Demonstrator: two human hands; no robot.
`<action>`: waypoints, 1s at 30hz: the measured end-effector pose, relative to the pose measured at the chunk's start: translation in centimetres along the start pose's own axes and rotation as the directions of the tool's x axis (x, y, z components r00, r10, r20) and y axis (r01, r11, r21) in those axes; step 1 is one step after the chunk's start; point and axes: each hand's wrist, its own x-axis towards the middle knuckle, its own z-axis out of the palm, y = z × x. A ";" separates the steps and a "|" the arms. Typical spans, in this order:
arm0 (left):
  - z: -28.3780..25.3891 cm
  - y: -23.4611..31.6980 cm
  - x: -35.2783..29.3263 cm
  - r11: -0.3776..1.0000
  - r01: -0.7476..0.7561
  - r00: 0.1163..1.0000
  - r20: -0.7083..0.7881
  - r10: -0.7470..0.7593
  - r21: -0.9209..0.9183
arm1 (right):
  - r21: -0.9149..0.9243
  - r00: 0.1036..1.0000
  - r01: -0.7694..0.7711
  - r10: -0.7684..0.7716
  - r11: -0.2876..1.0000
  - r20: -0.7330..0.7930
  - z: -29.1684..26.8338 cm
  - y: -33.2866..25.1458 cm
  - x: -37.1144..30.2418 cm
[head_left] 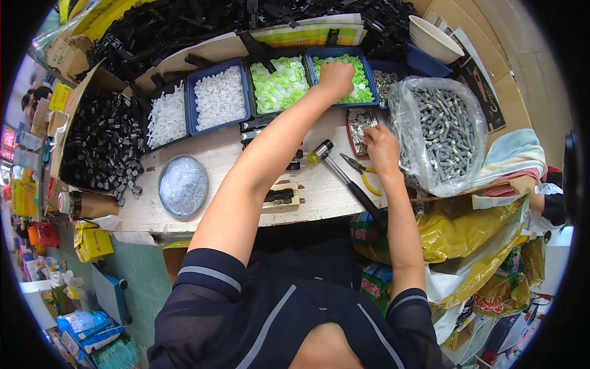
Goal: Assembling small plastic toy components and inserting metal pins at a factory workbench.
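Note:
My left hand (337, 80) reaches far across the bench into a blue tray of bright green plastic pieces (356, 67). Its fingers are curled down, and whatever they pinch is hidden. Nearer to me, my right hand (383, 147) has its fingertips closed among the small metal pins (361, 126) in a red tray. Just below that hand lie pliers with yellow handles (366, 178). A hammer (344, 172) with a yellowish head and black grip slants beside them. Under my left forearm, a pale wooden block (296, 195) carries a black part (279, 196).
Trays of white plastic parts (219, 95) and pale green discs (279, 85) line the back. A box of black parts (101, 141) and a round dish (183, 186) are left. At right sits a bag of grey cylindrical pieces (442, 129). Black parts (184, 24) pile up behind.

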 end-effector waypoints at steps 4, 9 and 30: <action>-4.5 0.5 -3.5 0.494 0.260 0.945 0.113 -0.307 -0.830 | 0.073 0.990 0.064 -0.054 0.995 -0.132 0.1 0.9 -0.3; -8.8 1.4 -15.5 -0.025 0.334 0.900 0.327 -0.288 -0.942 | 0.733 0.989 -0.144 0.121 0.665 0.085 -3.7 -4.1 -0.6; -10.6 2.2 -31.2 -0.193 0.287 0.883 0.337 -0.325 -0.938 | 0.637 0.769 0.355 -0.601 0.684 0.217 -3.3 -16.1 -3.9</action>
